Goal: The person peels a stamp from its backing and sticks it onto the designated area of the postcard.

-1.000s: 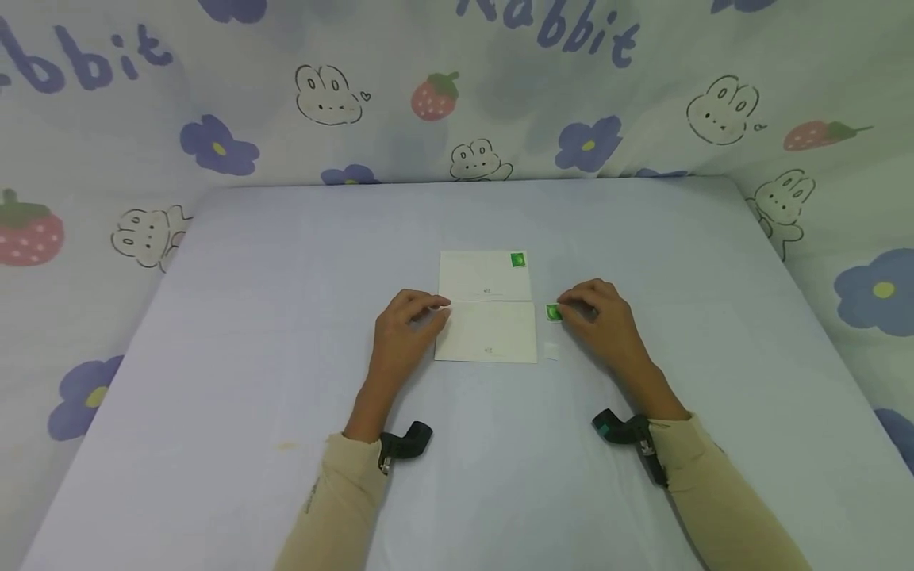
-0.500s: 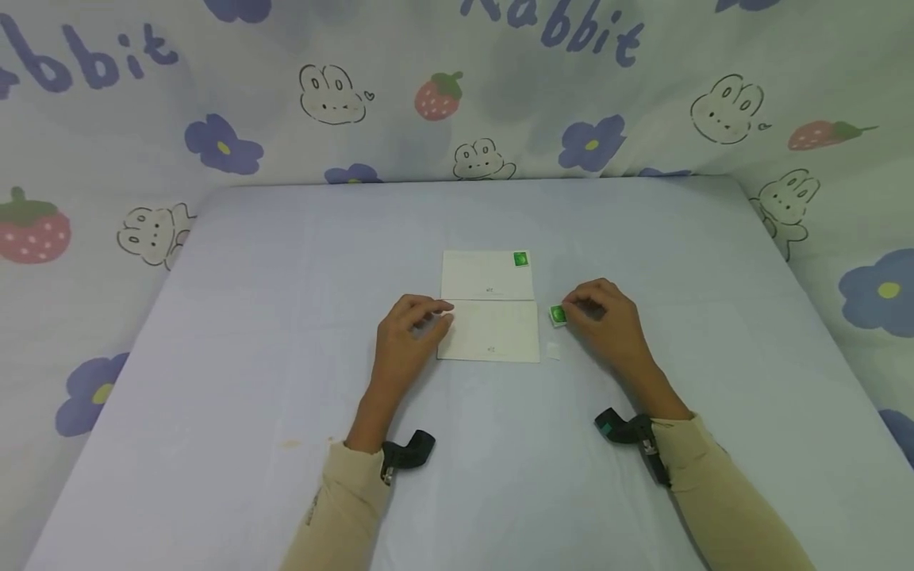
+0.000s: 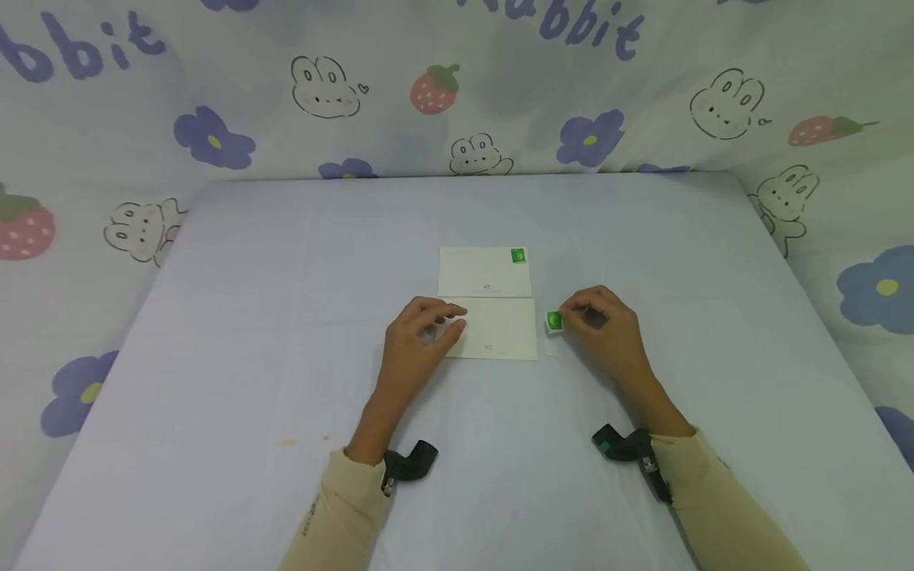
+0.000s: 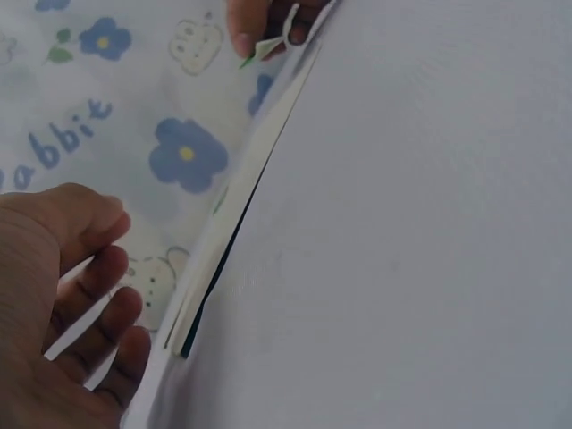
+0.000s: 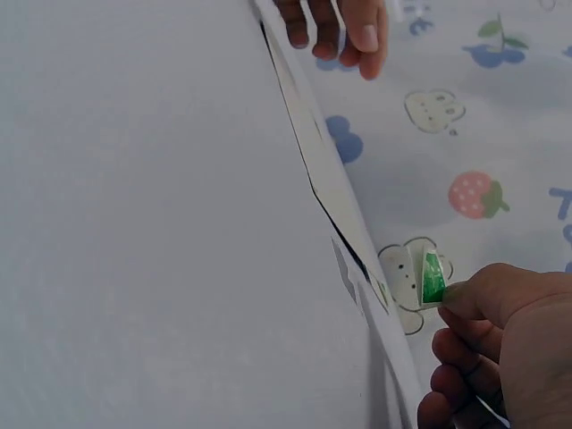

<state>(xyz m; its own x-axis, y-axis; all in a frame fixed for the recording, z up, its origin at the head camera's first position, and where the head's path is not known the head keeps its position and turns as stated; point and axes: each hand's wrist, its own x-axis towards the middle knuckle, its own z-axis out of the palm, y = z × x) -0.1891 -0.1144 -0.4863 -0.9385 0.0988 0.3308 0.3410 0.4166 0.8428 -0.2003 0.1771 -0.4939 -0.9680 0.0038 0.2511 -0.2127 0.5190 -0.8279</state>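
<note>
Two tan sleeves, cut off by the lower edge. Left hand, thumb and fingers apart, partly covering the left end of the near card. Pale slip, faint, outline hard to make out. Right hand, thumb and finger pinching a green stamp right of that card, one corner hidden. Far card, second stamp upper right. Backdrop lettering, cropped at top.

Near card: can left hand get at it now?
Probably yes: the left hand is empty and overlaps the near card in the head view; the right hand, pinching a green stamp, is off to the side.
</note>
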